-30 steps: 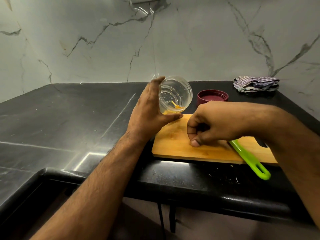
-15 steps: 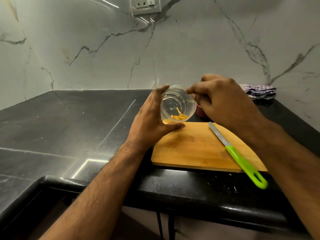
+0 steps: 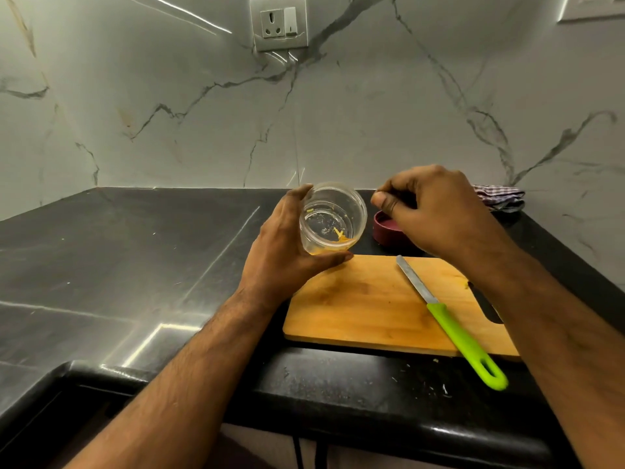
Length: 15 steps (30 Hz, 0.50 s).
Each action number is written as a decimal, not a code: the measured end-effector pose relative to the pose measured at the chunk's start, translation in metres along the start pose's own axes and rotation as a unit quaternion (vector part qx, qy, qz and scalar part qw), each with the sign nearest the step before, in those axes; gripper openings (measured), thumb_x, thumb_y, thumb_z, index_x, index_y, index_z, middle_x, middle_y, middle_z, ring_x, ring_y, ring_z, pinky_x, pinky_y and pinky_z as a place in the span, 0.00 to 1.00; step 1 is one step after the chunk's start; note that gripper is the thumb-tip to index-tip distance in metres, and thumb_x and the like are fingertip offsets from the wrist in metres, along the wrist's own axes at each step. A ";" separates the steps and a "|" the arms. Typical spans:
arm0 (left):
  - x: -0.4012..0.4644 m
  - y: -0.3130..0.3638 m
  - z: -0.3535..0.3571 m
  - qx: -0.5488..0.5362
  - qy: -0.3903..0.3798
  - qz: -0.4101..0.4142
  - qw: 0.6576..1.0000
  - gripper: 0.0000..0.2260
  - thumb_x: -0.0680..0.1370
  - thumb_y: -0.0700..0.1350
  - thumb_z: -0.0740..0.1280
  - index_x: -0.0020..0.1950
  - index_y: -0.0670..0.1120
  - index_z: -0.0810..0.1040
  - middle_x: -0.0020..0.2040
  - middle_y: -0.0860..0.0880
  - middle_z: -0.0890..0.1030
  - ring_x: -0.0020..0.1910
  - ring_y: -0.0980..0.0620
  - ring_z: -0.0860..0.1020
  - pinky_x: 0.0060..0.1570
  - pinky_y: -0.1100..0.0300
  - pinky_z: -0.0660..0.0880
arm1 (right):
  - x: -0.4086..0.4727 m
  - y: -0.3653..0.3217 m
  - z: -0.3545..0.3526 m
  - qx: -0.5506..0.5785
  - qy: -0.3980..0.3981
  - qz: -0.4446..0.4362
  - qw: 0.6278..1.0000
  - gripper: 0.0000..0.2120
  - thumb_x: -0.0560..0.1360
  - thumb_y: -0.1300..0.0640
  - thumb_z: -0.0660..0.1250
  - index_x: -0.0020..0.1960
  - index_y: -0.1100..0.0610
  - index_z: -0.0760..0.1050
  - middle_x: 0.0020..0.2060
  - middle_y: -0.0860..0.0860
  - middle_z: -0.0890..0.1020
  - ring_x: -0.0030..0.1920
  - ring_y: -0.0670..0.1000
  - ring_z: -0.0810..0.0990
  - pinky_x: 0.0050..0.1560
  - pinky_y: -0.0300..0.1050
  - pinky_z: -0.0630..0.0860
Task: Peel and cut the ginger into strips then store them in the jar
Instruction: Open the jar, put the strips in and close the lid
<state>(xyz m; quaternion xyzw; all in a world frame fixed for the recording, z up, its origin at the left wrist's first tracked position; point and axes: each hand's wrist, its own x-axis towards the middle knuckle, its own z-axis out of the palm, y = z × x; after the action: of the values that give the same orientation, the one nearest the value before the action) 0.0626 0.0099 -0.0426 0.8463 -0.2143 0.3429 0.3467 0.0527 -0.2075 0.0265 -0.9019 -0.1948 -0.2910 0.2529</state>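
Note:
My left hand (image 3: 287, 252) grips a clear jar (image 3: 333, 220), tilted with its mouth toward me, just above the far left corner of the wooden cutting board (image 3: 372, 306). A few yellow ginger strips (image 3: 340, 236) lie at the low side inside the jar. My right hand (image 3: 436, 214) hovers to the right of the jar's mouth, fingers curled and pinched together; I cannot tell if anything is between them. A knife (image 3: 449, 319) with a green handle lies diagonally on the board, blade pointing away from me.
A dark red lid (image 3: 384, 226) sits behind the board, partly hidden by my right hand. A checked cloth (image 3: 500, 196) lies at the back right by the marble wall. The black counter's front edge (image 3: 338, 394) carries small scraps. A wall socket (image 3: 279, 22) is above.
My right hand rose from the board to the jar's mouth, then drew slightly right of it. More ginger strips lie in the jar. The view tilted upward.

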 end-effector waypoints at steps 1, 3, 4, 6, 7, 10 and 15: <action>0.001 -0.001 0.001 -0.004 0.005 -0.004 1.000 0.45 0.63 0.63 0.80 0.74 0.49 0.65 0.67 0.52 0.76 0.65 0.54 0.76 0.60 0.48 0.77 | 0.000 0.001 0.000 0.006 0.002 0.004 1.000 0.09 0.78 0.50 0.67 0.53 0.51 0.82 0.46 0.48 0.84 0.43 0.45 0.77 0.38 0.32 0.67; 0.004 -0.005 0.003 -0.010 0.015 -0.014 1.000 0.45 0.63 0.64 0.80 0.73 0.48 0.65 0.66 0.52 0.77 0.64 0.54 0.77 0.60 0.48 0.78 | 0.002 0.005 0.000 0.016 0.006 0.022 1.000 0.09 0.78 0.50 0.67 0.54 0.51 0.82 0.47 0.49 0.84 0.45 0.45 0.77 0.42 0.36 0.69; 0.006 -0.006 0.005 -0.013 0.024 -0.018 0.999 0.46 0.63 0.64 0.80 0.73 0.48 0.65 0.66 0.52 0.77 0.64 0.53 0.77 0.60 0.48 0.78 | 0.003 0.008 0.000 0.019 0.008 0.035 0.999 0.09 0.77 0.50 0.67 0.54 0.51 0.82 0.47 0.49 0.84 0.46 0.46 0.78 0.43 0.38 0.70; 0.011 -0.008 0.009 -0.020 0.050 -0.024 0.998 0.46 0.64 0.64 0.80 0.73 0.47 0.65 0.66 0.51 0.77 0.64 0.53 0.77 0.60 0.49 0.77 | 0.005 0.016 0.003 0.015 0.011 0.060 0.998 0.10 0.77 0.50 0.67 0.54 0.52 0.82 0.47 0.49 0.84 0.45 0.46 0.78 0.42 0.38 0.70; 0.014 -0.009 0.012 -0.020 0.067 -0.030 0.997 0.45 0.64 0.63 0.80 0.73 0.46 0.65 0.66 0.50 0.77 0.64 0.53 0.77 0.60 0.49 0.77 | 0.006 0.021 0.005 0.013 0.012 0.068 0.998 0.10 0.77 0.50 0.67 0.54 0.52 0.82 0.47 0.49 0.84 0.44 0.46 0.78 0.41 0.37 0.70; 0.023 -0.014 0.021 -0.009 0.094 -0.052 0.994 0.44 0.65 0.62 0.80 0.73 0.46 0.65 0.65 0.49 0.76 0.63 0.53 0.76 0.62 0.51 0.76 | 0.008 0.033 0.008 0.015 0.019 0.092 0.995 0.10 0.78 0.51 0.67 0.54 0.54 0.82 0.46 0.50 0.84 0.43 0.46 0.77 0.39 0.37 0.70; 0.043 -0.026 0.042 0.004 0.085 -0.078 0.993 0.44 0.65 0.66 0.77 0.72 0.46 0.65 0.66 0.47 0.75 0.65 0.51 0.75 0.63 0.50 0.76 | 0.014 0.057 0.008 0.005 0.036 0.134 0.990 0.07 0.77 0.52 0.68 0.50 0.54 0.83 0.41 0.49 0.83 0.39 0.45 0.78 0.38 0.37 0.70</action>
<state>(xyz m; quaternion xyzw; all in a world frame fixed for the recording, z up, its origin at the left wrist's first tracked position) 0.1248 -0.0091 -0.0446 0.8298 -0.1156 0.3862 0.3859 0.0950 -0.2451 0.0100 -0.9075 -0.0643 -0.2861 0.3008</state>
